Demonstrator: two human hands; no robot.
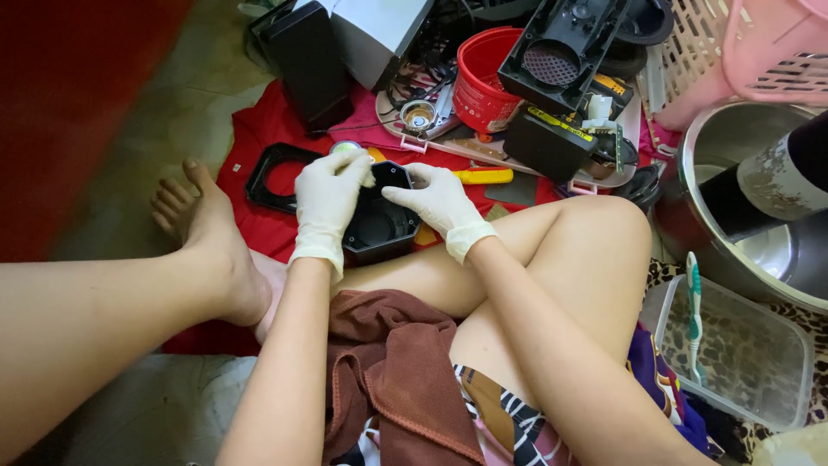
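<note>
Both gloved hands, left hand (326,200) and right hand (442,203), grip the black housing (380,226) resting on the shin above the red cloth (259,226), fingers curled on its rim; probably loosely, so it could tip off.

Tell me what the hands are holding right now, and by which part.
Both gloved hands hold the black octagonal speaker housing by its upper rim: the left hand on the left edge, the right hand on the right, fingers curled over the top.

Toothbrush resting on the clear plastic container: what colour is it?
The toothbrush is teal and white, seen in the head view.
</note>
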